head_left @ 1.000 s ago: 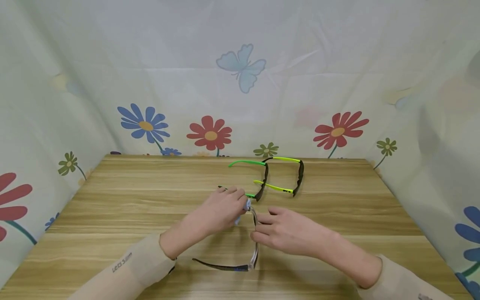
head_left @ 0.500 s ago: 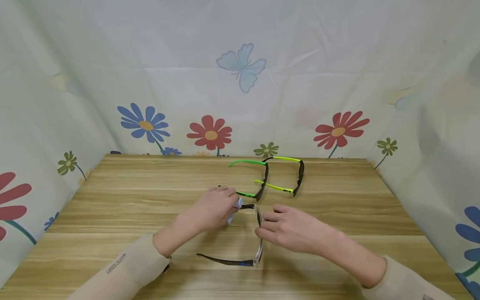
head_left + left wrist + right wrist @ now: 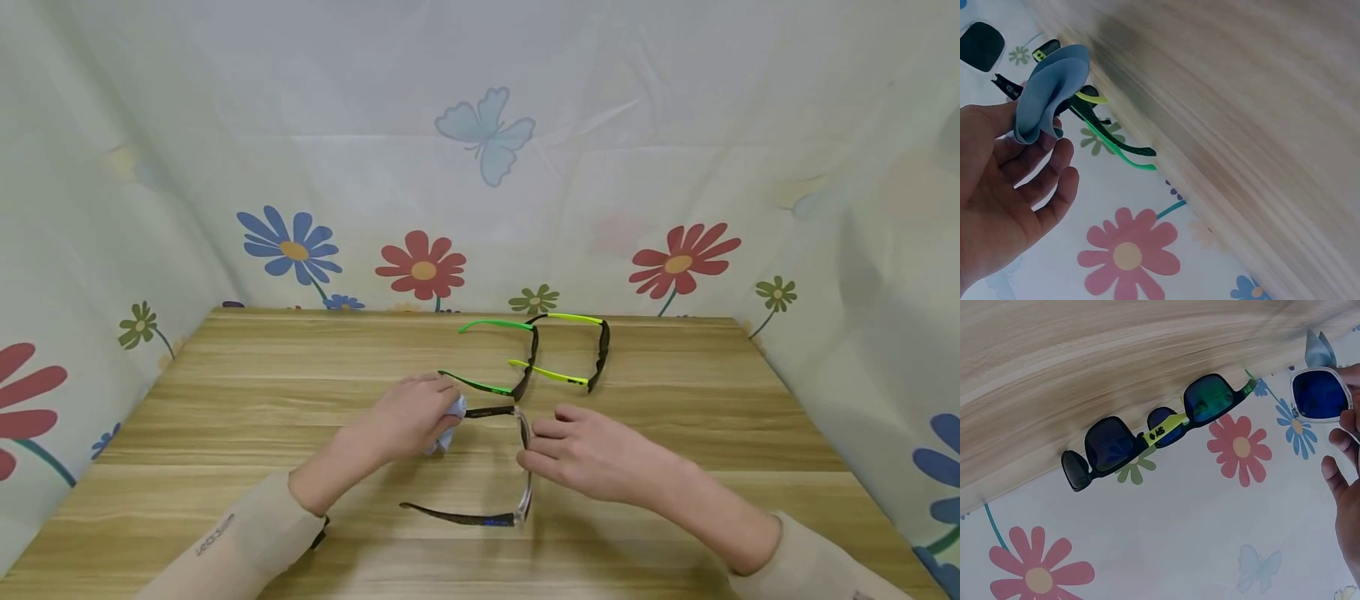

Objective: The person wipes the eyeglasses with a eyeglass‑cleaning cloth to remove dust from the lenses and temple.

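In the head view a pair of clear-framed sunglasses (image 3: 497,521) stands with both black arms unfolded and pointing left. My right hand (image 3: 581,454) grips the front of the frame near the bridge; the blue lens (image 3: 1320,395) shows beside its fingers in the right wrist view. A light blue cloth (image 3: 444,425) is pinched in my left hand (image 3: 405,414). In the left wrist view the folded cloth (image 3: 1054,87) wraps round one black arm of the sunglasses, whose tip (image 3: 1141,150) sticks out beyond it. My fingers partly cover the frame's front.
Behind the hands lie green-armed sunglasses (image 3: 491,388) and yellow-armed sunglasses (image 3: 602,354), both unfolded, close together. They stand on a wooden table (image 3: 300,358) with a flowered curtain (image 3: 585,167) around it. A small dark object (image 3: 320,533) shows by the left sleeve.
My left hand has slid the cloth leftward along the far arm, towards its tip, uncovering the part near the hinge. My right hand and the clear-framed sunglasses have shifted slightly right.
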Action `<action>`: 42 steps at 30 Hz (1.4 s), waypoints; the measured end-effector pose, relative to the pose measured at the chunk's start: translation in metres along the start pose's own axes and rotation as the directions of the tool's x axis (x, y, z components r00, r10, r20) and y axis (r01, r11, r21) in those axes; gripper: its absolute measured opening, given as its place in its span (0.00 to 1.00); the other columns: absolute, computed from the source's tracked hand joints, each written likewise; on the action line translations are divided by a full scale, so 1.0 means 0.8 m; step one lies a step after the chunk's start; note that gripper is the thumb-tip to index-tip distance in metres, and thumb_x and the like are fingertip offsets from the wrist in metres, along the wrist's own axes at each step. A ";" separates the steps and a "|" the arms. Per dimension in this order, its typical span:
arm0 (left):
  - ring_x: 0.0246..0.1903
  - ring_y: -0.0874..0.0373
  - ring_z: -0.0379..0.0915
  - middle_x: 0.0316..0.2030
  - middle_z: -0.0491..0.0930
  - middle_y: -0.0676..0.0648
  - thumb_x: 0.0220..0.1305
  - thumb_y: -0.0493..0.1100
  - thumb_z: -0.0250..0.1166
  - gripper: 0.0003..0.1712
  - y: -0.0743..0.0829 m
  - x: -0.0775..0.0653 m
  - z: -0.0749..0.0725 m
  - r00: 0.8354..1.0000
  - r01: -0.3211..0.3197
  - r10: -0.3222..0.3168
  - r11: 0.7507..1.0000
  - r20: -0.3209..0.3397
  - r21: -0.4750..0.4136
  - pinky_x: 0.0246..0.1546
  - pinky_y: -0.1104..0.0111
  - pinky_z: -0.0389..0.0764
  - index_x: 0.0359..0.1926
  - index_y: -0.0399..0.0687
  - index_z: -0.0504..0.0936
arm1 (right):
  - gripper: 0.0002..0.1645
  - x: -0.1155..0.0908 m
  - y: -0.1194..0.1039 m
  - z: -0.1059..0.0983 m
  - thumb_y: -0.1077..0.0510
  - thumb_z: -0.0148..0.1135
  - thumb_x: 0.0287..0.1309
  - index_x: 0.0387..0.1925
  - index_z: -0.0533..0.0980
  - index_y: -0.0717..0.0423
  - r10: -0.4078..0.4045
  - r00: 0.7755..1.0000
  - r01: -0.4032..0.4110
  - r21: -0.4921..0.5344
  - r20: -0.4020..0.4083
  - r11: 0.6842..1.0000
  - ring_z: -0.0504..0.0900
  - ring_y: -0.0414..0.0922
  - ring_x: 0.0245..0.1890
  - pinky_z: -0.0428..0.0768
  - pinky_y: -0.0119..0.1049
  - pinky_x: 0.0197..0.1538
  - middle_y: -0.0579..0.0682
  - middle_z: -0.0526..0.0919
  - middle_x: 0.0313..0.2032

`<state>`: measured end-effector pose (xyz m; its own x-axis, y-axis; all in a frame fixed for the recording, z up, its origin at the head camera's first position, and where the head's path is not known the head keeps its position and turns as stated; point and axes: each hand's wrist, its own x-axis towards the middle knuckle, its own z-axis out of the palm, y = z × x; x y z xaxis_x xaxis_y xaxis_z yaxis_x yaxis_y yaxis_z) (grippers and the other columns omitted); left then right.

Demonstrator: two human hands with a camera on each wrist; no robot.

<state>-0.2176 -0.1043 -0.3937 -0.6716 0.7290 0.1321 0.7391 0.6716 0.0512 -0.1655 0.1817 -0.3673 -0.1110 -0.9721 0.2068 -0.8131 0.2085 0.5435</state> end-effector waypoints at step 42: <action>0.20 0.64 0.66 0.20 0.72 0.56 0.64 0.38 0.73 0.16 -0.025 -0.084 -0.047 0.933 0.243 -0.181 0.954 0.310 -0.173 0.23 0.69 0.69 0.23 0.52 0.77 | 0.09 0.030 0.048 0.058 0.64 0.74 0.59 0.40 0.83 0.52 0.224 0.973 -0.211 0.192 -0.049 0.958 0.75 0.43 0.36 0.78 0.35 0.38 0.42 0.85 0.33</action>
<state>-0.1851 -0.1713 -0.3667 -0.7768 0.5994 -0.1931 0.5510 0.7954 0.2525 -0.2260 0.1618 -0.3791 -0.2624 -0.8941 0.3630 -0.8654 0.3845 0.3214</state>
